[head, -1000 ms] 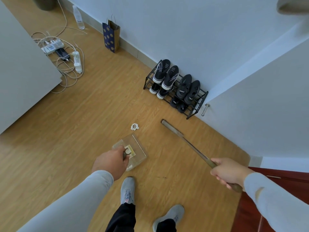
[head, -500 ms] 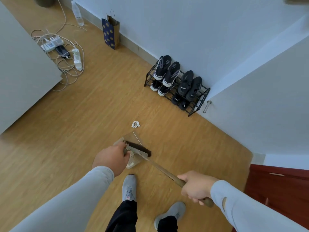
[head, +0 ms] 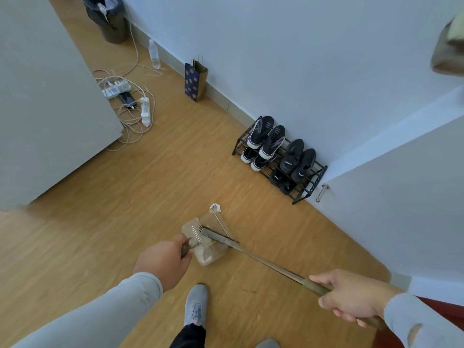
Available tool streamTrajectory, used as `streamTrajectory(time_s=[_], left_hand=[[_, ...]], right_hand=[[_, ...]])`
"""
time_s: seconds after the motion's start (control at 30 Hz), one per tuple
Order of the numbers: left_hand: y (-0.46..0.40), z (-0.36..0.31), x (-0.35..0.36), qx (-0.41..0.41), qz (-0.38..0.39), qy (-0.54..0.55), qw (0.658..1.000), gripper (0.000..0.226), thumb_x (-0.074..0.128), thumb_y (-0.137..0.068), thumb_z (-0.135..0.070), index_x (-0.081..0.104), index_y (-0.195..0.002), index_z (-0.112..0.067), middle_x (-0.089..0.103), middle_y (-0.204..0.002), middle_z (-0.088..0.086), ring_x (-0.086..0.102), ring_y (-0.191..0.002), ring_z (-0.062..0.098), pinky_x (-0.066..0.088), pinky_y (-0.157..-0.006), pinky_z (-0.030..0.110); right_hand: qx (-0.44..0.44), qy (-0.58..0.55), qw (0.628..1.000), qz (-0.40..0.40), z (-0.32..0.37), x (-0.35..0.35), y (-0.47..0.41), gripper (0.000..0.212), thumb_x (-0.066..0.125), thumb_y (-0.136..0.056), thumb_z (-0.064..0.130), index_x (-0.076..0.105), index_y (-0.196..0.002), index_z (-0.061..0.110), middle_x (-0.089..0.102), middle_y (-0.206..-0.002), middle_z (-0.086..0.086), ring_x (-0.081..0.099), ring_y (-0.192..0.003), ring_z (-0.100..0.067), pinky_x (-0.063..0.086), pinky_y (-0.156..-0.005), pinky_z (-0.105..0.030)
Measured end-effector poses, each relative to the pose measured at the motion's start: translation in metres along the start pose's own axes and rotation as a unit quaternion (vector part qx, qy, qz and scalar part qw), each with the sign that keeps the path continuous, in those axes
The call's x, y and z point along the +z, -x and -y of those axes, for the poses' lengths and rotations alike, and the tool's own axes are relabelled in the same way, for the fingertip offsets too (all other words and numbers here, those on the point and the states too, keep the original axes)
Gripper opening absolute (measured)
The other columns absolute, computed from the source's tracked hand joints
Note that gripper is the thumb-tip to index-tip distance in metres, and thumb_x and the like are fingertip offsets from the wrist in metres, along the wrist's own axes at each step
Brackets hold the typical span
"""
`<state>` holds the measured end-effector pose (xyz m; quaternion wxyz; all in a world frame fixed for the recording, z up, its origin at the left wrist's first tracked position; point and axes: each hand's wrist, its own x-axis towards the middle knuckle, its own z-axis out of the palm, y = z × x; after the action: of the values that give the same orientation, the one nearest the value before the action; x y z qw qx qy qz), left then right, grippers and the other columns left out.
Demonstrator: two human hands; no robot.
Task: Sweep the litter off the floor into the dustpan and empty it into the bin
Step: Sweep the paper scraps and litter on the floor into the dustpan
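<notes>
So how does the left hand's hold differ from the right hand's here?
The left hand grips the short handle of the clear dustpan low over the floor; the right hand grips the far end of the long brush handle. The left shows its back, the right its curled fingers. Both wear grey sleeves.

Your left hand [head: 164,266] covers the dustpan [head: 206,243] handle, so you can't see the fingers there. The brush [head: 221,237] head blocks some of the pan's contents. The bin [head: 108,17] gets cut off by the top edge.
</notes>
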<state>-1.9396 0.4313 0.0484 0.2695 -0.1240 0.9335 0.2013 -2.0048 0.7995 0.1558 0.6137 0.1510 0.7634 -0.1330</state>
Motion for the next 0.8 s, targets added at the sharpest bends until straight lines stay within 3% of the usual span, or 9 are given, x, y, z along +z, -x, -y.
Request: streamTrajectory(time_s=[0.23, 0.43, 0.57, 0.7, 0.8], left_hand=[[0.012, 0.010, -0.015, -0.029, -0.035, 0.016, 0.999, 0.018, 0.044, -0.100, -0.051, 0.050, -0.102, -0.034, 0.062, -0.070, -0.010, 0.061, -0.063, 0.013, 0.050, -0.054, 0.029], [0.012, 0.025, -0.022, -0.066, -0.042, 0.016, 0.997, 0.023, 0.043, -0.101, -0.052, 0.053, -0.105, -0.031, 0.064, -0.074, -0.009, 0.065, -0.065, 0.014, 0.059, -0.060, 0.032], [-0.005, 0.029, -0.018, -0.077, -0.035, 0.018, 0.996, 0.022, 0.045, -0.101, -0.050, 0.054, -0.103, -0.030, 0.064, -0.076, -0.010, 0.064, -0.065, 0.014, 0.058, -0.059, 0.032], [-0.032, 0.026, -0.011, -0.074, -0.005, 0.013, 0.997, 0.023, 0.046, -0.101, -0.047, 0.056, -0.103, -0.026, 0.062, -0.080, -0.009, 0.062, -0.070, 0.016, 0.047, -0.055, 0.029], [-0.056, 0.025, -0.010, -0.068, 0.004, 0.009, 0.998, 0.024, 0.046, -0.101, -0.047, 0.056, -0.100, -0.024, 0.062, -0.080, -0.007, 0.063, -0.072, 0.018, 0.049, -0.058, 0.030]], right_hand=[[-0.019, -0.011, 0.999, -0.036, 0.003, -0.017, 0.025, 0.077, 0.061, -0.087, 0.024, 0.033, -0.157, 0.043, 0.057, -0.070, -0.003, 0.045, -0.043, -0.011, 0.042, -0.046, -0.026], [-0.031, -0.067, 0.995, -0.066, 0.005, -0.027, 0.025, 0.074, 0.063, -0.091, 0.020, 0.035, -0.157, 0.038, 0.058, -0.058, 0.002, 0.045, -0.045, -0.011, 0.042, -0.043, -0.025], [-0.044, -0.102, 0.989, -0.099, 0.023, -0.014, -0.001, 0.071, 0.061, -0.095, 0.014, 0.035, -0.159, 0.030, 0.058, -0.062, -0.001, 0.045, -0.042, -0.010, 0.041, -0.041, -0.024], [-0.052, -0.140, 0.980, -0.132, 0.061, 0.003, -0.043, 0.065, 0.055, -0.098, 0.014, 0.035, -0.159, 0.026, 0.058, -0.066, -0.005, 0.046, -0.043, -0.011, 0.042, -0.041, -0.023], [-0.043, -0.159, 0.975, -0.151, 0.089, 0.011, -0.091, 0.065, 0.048, -0.098, 0.011, 0.033, -0.160, 0.024, 0.058, -0.070, -0.008, 0.048, -0.048, -0.015, 0.042, -0.042, -0.024]])
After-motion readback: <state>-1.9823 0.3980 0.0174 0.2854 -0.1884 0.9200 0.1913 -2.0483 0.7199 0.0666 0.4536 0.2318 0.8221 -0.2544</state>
